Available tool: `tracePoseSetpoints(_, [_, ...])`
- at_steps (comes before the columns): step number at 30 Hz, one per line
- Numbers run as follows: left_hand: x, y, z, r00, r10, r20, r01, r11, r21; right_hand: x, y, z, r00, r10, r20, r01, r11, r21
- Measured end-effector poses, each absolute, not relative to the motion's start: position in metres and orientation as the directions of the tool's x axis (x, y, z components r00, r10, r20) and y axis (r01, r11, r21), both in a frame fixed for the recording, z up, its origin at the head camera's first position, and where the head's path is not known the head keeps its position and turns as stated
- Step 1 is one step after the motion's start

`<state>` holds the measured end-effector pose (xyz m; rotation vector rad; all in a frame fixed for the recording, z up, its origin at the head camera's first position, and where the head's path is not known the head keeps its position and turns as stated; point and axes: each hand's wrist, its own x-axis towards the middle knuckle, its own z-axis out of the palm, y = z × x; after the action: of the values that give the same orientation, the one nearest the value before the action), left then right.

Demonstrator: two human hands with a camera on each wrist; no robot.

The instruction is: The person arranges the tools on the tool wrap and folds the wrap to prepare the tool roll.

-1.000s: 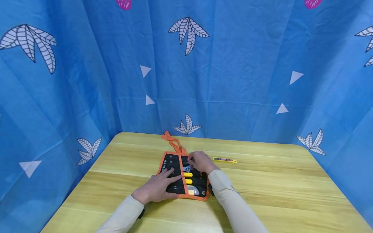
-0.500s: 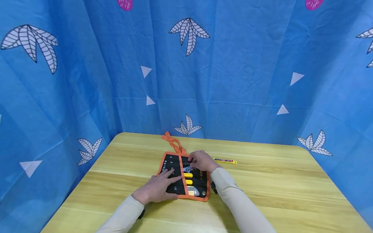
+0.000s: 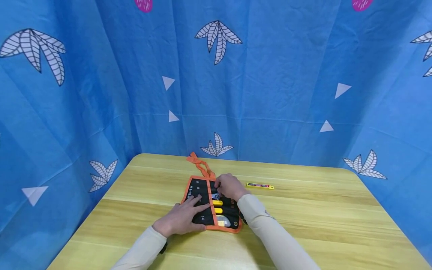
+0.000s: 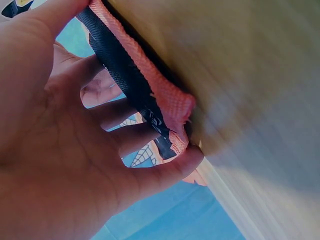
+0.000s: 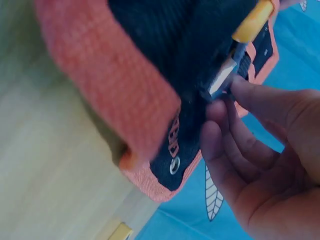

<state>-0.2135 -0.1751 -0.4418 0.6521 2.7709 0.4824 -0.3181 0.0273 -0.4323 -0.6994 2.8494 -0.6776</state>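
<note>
Black-orange tool pouch (image 3: 212, 202) under left hand (image 3: 183, 218), right hand (image 3: 230, 186).

Bare table (image 3: 320, 217) all round; only the yellow blade case (image 3: 260, 185) nearby.

right hand (image 3: 230, 186) hides tool, pouch numbers unreadable

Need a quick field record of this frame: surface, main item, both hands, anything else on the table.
surface: wooden table
main item: black tool roll with orange trim, unrolled flat, tools in its pockets
left hand: flat on the roll's left half, fingers spread
right hand: fingertips pinching a metal-tipped tool in a pocket
other: yellow blade case, right of the roll, apart from it
backdrop: blue leaf-print cloth
</note>
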Motion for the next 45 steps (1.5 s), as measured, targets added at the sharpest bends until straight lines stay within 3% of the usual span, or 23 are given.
tracePoseSetpoints(21, [-0.213, -0.174, -0.441, -0.868, 0.467, -0.170, 0.387, 0.850, 0.358, -0.320, 0.025, -0.442, -0.889, -0.457, 0.033, -0.420, 0.785, -0.455])
tracePoseSetpoints(24, [-0.213, -0.174, -0.441, -0.869, 0.464, -0.170, 0.384, 0.852, 0.356, -0.322, 0.027, -0.444, -0.896, -0.443, 0.009, -0.386, 0.770, -0.508])
tracePoseSetpoints(32, [-0.213, -0.174, -0.443, -0.870, 0.463, -0.170, 0.384, 0.852, 0.357, -0.319, 0.032, -0.442, -0.933, -0.338, -0.121, -0.147, 0.667, -0.730])
tracePoseSetpoints(45, [-0.214, -0.174, -0.442, -0.873, 0.457, -0.172, 0.377, 0.855, 0.358, -0.319, 0.024, -0.445, -0.944, -0.313, -0.107, -0.160, 0.715, -0.680])
